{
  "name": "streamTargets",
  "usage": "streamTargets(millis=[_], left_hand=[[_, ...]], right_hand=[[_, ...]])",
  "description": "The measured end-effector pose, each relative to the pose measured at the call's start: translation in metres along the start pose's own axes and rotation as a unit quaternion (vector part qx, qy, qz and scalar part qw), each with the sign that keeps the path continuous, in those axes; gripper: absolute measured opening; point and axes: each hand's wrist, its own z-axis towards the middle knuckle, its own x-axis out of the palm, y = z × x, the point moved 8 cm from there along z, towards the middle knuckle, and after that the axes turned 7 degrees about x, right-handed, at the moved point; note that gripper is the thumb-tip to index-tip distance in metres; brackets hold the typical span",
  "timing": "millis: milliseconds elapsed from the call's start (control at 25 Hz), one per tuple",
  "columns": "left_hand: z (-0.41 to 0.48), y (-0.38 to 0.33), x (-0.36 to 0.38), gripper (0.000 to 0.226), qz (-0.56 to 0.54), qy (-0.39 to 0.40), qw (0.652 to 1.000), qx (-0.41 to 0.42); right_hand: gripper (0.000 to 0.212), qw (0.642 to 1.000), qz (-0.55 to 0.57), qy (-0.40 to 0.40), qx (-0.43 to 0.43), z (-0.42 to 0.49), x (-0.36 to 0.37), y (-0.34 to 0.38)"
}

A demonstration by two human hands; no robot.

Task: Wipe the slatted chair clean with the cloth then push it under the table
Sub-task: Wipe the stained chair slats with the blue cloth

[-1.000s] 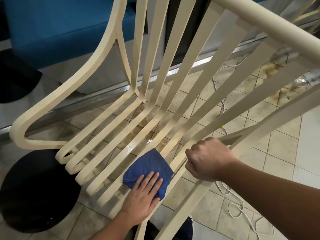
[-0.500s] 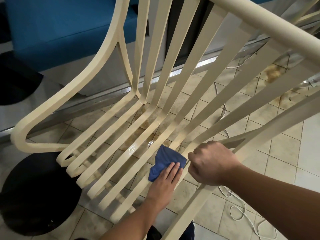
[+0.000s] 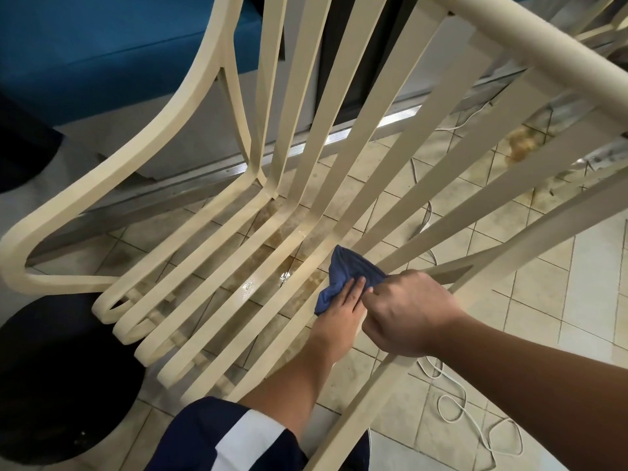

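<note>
The cream slatted chair (image 3: 210,253) fills the view, its seat slats running from lower left up into the backrest. A blue cloth (image 3: 343,273) lies bunched on the seat slats near the right side. My left hand (image 3: 343,311) presses flat on the cloth, fingers together and pointing up the slats. My right hand (image 3: 407,314) is clenched around the chair's right side rail, right beside the left hand and touching the cloth's edge. A wet sheen shows on the slats left of the cloth.
Under the chair is a stained tiled floor (image 3: 530,300) with a white cable (image 3: 455,402) looped at lower right. A round black base (image 3: 51,385) sits at lower left. A blue upholstered seat (image 3: 102,45) stands behind, above a metal floor rail (image 3: 190,178).
My left hand has slid the cloth up and to the right along the seat slats, ending against my right hand. The cloth has bunched up. My right hand kept its grip on the rail.
</note>
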Motion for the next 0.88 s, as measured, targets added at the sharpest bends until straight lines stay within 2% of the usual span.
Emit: streamTargets(millis=[80, 200, 280, 400, 480, 560, 640, 760, 880], left_hand=[[-0.018, -0.010, 0.013, 0.085, 0.048, 0.031, 0.998, 0.004], [-0.070, -0.009, 0.019, 0.105, 0.001, 0.028, 0.999, -0.027], [-0.112, -0.006, 0.028, 0.110, 0.054, 0.034, 0.998, -0.017], [-0.172, 0.006, 0.043, 0.114, 0.053, 0.065, 0.996, -0.033], [-0.208, 0.011, 0.046, 0.104, 0.049, 0.082, 0.995, -0.040], [-0.233, 0.014, 0.039, 0.081, 0.029, 0.060, 0.997, -0.033], [-0.245, 0.017, 0.036, 0.065, 0.055, 0.052, 0.997, -0.012], [-0.239, 0.017, 0.034, 0.063, 0.113, 0.056, 0.992, 0.004], [-0.232, 0.007, 0.028, 0.069, 0.076, 0.068, 0.995, -0.005]], right_hand=[[0.030, 1.000, 0.000, -0.010, 0.005, 0.002, -0.005, -0.002], [0.028, 1.000, -0.002, 0.006, 0.004, 0.003, -0.005, -0.001], [0.029, 1.000, -0.003, 0.022, -0.003, 0.002, 0.000, 0.001], [0.030, 1.000, -0.009, 0.030, -0.002, 0.002, 0.004, 0.000], [0.030, 1.000, -0.008, 0.029, -0.005, 0.003, 0.004, -0.001], [0.033, 1.000, -0.003, 0.029, -0.011, 0.002, 0.005, 0.000], [0.035, 0.999, 0.005, 0.032, -0.010, 0.001, 0.004, 0.000], [0.035, 1.000, 0.016, 0.024, -0.009, 0.003, 0.002, -0.001], [0.035, 0.999, 0.022, 0.026, -0.008, 0.003, 0.003, 0.000]])
